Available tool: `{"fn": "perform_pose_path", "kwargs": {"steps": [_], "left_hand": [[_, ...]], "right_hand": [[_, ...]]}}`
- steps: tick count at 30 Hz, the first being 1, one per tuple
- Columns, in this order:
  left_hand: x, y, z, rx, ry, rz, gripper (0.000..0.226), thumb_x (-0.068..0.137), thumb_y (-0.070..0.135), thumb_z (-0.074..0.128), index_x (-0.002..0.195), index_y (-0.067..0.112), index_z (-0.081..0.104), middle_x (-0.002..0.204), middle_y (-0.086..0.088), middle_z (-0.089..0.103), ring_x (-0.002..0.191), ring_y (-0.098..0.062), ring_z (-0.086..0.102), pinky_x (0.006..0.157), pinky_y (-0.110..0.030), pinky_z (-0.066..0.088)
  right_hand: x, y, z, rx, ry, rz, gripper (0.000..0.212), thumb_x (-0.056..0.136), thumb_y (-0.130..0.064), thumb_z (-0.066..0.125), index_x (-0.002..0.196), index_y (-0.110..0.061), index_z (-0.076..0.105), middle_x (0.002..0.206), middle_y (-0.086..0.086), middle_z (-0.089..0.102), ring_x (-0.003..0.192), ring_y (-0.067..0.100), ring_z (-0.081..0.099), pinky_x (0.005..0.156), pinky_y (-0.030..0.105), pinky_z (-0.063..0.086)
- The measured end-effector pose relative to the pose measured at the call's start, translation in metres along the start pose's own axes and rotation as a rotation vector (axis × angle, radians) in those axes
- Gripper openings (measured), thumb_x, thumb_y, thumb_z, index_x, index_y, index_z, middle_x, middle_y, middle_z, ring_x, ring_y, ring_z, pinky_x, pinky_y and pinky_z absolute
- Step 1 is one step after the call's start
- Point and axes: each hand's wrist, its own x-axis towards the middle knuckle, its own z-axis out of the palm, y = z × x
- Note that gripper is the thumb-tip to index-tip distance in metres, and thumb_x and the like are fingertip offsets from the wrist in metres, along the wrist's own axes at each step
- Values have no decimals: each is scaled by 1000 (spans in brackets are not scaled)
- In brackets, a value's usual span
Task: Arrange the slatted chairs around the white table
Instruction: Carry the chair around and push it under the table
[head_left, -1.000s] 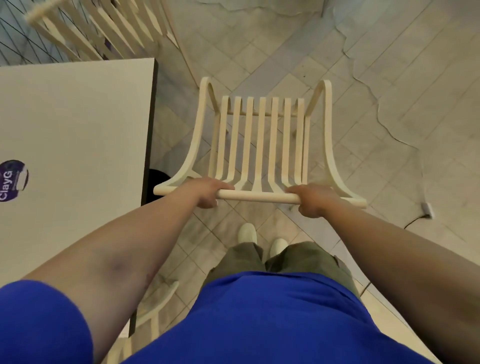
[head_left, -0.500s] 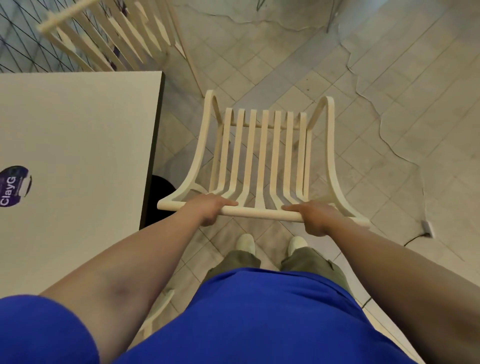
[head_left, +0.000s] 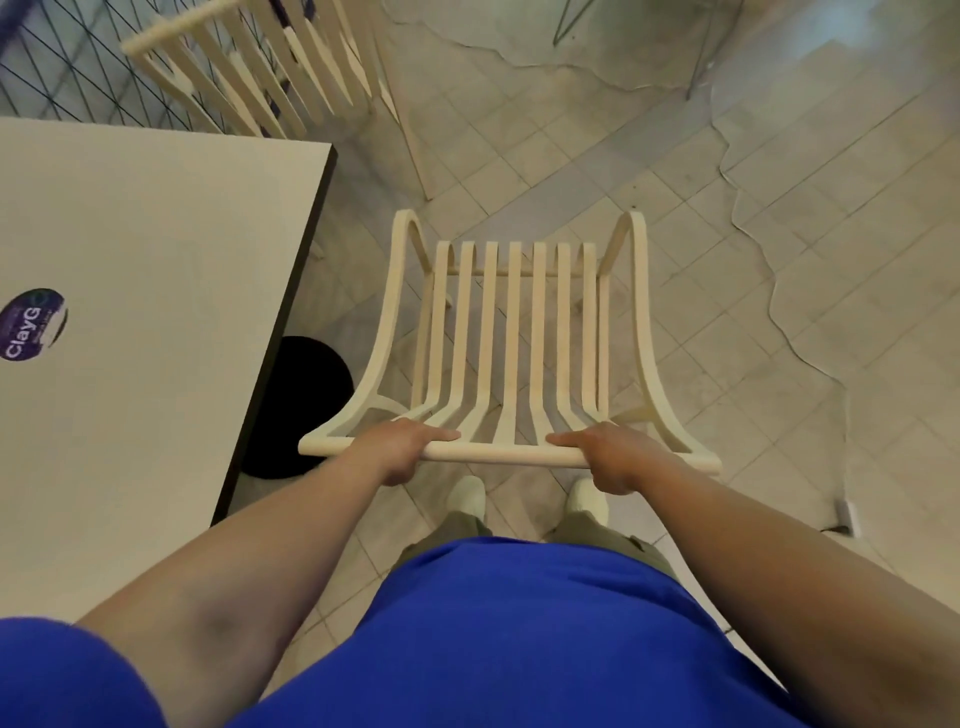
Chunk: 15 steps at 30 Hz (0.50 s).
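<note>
1. You are gripping the near chair's (head_left: 514, 343) top rail, left hand (head_left: 400, 447) and right hand (head_left: 613, 452) apart, both clamped on it.
2. The chair is lying straight ahead, slats running away from you; the white table (head_left: 156, 322) is sitting just to its left, nearer your left hand.
3. Count: two slatted chairs, the second chair (head_left: 260, 73) standing at the table's far corner; one table.

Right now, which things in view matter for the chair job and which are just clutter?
Job:
- held slatted chair, top rail in left hand and right hand
- white table
- second slatted chair at the table's far end

Lying about:
- purple sticker on the table
- floor cable
- wire grid
</note>
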Motion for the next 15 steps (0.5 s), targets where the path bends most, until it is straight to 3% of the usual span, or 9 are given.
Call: {"fn": "perform_pose_path", "kwargs": {"steps": [7,15], "left_hand": [[0,28,20,-55,27,-51,91,89,-4,47,145,64,26,122,4,56,93,-19,57,71,-33,50],[1,63,40,-103,58,-114,87,91,1,52,144,65,26,110,5,55,93,-20,59,84,-39,55]], "right_hand": [[-6,26,-6,-54,-30,-33,81,89,-3,54,149,-49,25,109,-2,52,83,15,55,71,28,46],[-9,60,-8,-139,-28,-90,81,89,-4,55,149,-50,25,118,1,56,90,18,58,82,33,53]]}}
